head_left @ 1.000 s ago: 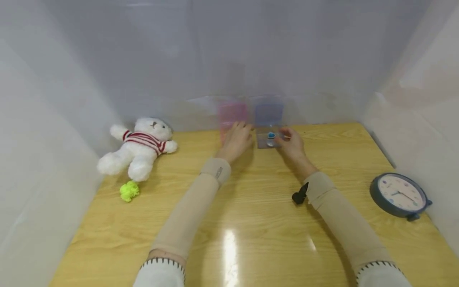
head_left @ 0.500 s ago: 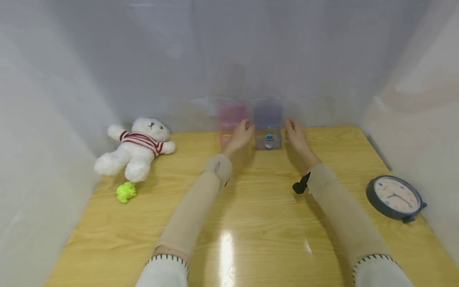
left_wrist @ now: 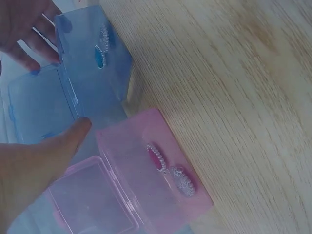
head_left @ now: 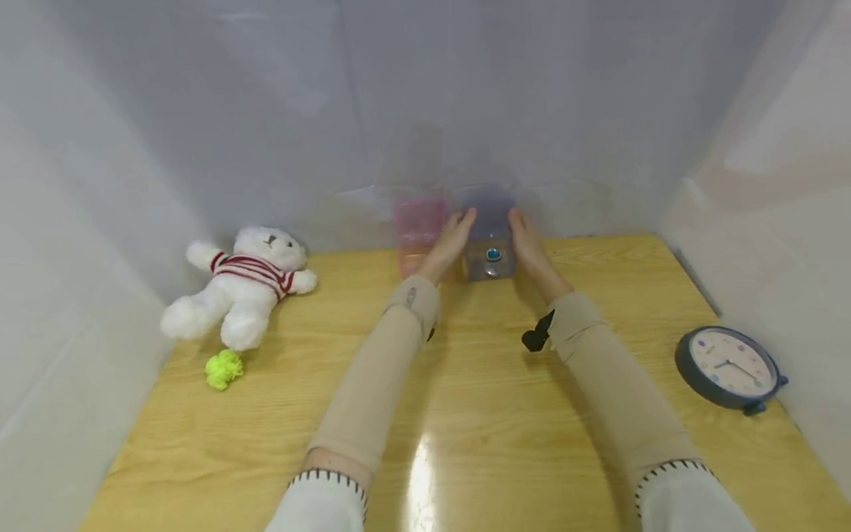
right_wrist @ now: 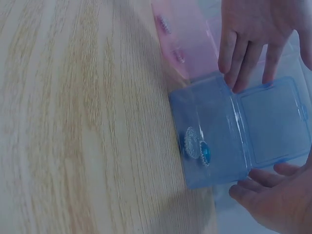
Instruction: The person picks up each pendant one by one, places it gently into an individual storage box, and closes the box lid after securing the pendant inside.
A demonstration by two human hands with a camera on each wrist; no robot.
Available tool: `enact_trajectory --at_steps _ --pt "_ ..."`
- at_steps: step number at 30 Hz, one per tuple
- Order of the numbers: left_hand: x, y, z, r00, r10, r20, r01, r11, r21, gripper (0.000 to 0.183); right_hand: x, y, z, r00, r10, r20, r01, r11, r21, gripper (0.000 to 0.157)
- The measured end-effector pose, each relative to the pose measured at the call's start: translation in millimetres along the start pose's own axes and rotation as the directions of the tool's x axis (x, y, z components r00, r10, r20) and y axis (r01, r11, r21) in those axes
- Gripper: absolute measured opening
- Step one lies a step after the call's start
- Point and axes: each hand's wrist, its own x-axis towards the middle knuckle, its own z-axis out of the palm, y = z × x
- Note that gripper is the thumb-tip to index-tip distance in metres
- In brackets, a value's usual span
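A clear blue plastic box (right_wrist: 214,107) stands at the back of the table with its lid (right_wrist: 275,122) swung back. Inside lie a blue stone ornament with a beaded silver edge (right_wrist: 205,153) and a silver beaded one (right_wrist: 191,142). My left hand (head_left: 450,242) is at the box's left side, fingers straight, fingertips right at the hinge in the right wrist view. On the opposite side, my right hand (head_left: 530,245) has its extended fingers at the box wall. Left of it, a matching pink box (left_wrist: 146,126), lid back too, holds a pink stone ornament (left_wrist: 156,158) and a silver one (left_wrist: 182,182).
A white teddy bear (head_left: 253,277) in a striped sweater lies at the back left, with a yellow-green fuzzy ball (head_left: 224,369) in front of it. A round clock (head_left: 731,366) lies at the right. Pale sheeting (head_left: 385,103) encloses the wooden table (head_left: 492,421).
The right hand let go of a small thing at the blue box and drew back to its right side. Both hands have since closed in on the box's two sides, fingers straightening.
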Motion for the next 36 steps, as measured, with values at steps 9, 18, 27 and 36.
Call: enact_trajectory --at_steps 9,18,27,36 --pt "-6.1 2.1 -1.5 1.0 -0.02 -0.014 0.02 0.999 0.031 0.065 -5.0 1.2 -4.3 0.999 -0.021 -0.047 0.021 1.0 0.001 0.073" --pt "-2.7 -7.6 6.9 0.995 0.084 -0.059 -0.08 0.994 0.07 0.049 -8.3 10.9 -3.7 0.994 -0.092 -0.05 0.09 0.995 -0.045 0.067" --pt "4.5 -24.5 12.6 0.984 0.153 -0.088 -0.129 0.964 0.231 0.043 -14.0 22.6 -1.6 0.99 -0.131 0.051 0.136 0.984 -0.112 0.066" --pt "2.1 -35.8 17.2 0.981 0.188 -0.05 -0.157 0.918 0.364 0.044 -17.6 32.5 -1.5 0.987 -0.129 0.097 0.143 0.978 -0.153 0.065"
